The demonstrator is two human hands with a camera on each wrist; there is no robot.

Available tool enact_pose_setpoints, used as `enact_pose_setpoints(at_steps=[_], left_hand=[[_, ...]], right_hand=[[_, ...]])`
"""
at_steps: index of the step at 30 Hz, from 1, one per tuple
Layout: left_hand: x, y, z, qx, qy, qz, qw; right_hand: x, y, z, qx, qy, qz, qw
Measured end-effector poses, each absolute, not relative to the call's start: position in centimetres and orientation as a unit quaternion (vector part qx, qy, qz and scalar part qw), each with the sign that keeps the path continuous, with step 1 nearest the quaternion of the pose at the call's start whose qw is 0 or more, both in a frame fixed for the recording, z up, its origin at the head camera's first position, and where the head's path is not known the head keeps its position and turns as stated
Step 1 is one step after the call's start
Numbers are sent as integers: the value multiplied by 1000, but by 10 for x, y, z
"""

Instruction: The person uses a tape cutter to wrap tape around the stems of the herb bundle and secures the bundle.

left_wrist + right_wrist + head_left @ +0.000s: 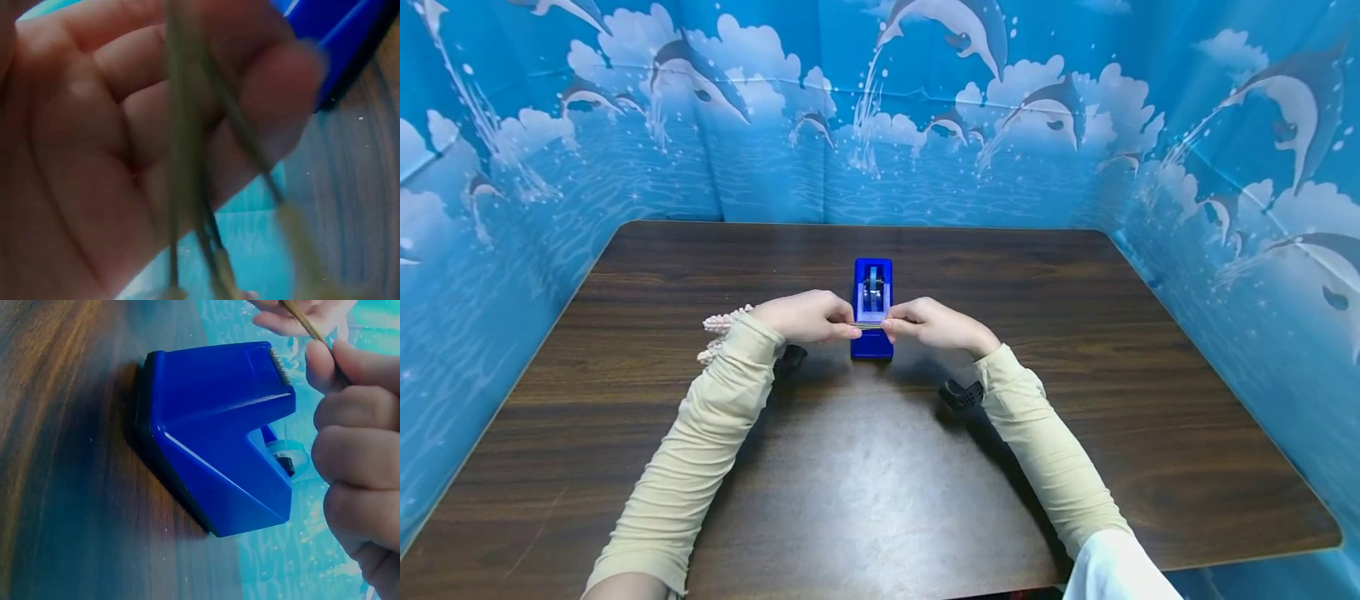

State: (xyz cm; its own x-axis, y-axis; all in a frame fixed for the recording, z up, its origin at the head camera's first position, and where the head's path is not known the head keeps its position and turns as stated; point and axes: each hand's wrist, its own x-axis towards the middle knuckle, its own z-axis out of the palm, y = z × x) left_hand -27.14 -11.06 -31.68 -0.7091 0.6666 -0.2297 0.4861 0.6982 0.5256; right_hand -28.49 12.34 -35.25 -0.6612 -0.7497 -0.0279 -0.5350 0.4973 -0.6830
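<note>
A small bunch of thin-stemmed pale pink flowers [722,323] is held level above the table, heads pointing left. My left hand [805,317] pinches the bunch along its stems, which run blurred across the palm in the left wrist view as thin greenish stems [184,125]. At the other end, my right hand [938,323] pinches the stems between thumb and forefinger. Right beneath and behind the fingertips stands a blue tape dispenser [212,425] with a toothed cutting edge. A roll of clear tape [873,287] sits in its well.
The dispenser stands on a dark wood-grain table [865,467]. A blue curtain [775,167] printed with dolphins hangs around the back and sides. Black wrist devices [961,394] hang below both wrists.
</note>
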Motion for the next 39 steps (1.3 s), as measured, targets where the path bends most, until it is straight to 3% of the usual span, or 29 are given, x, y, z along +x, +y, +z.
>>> enact_pose_setpoints(at_steps=[15,21,25,33,39], left_hand=[[-275,-104,-337,378,864,178,280],[-276,-104,-336,392,874,167,233],[-277,-106,-336,406,877,160,201],[-279,-107,-339,406,872,163,220],[-282,-103,-344,401,858,201,251]], right_hand=[[-287,129,-359,-390,810,-296,322],[-289,133,-354,-364,815,-318,320],[-292,138,-352,-318,836,-341,290],[-293,119,-352,-251,909,-316,101],[-288,96,-349,-207,922,-314,94]])
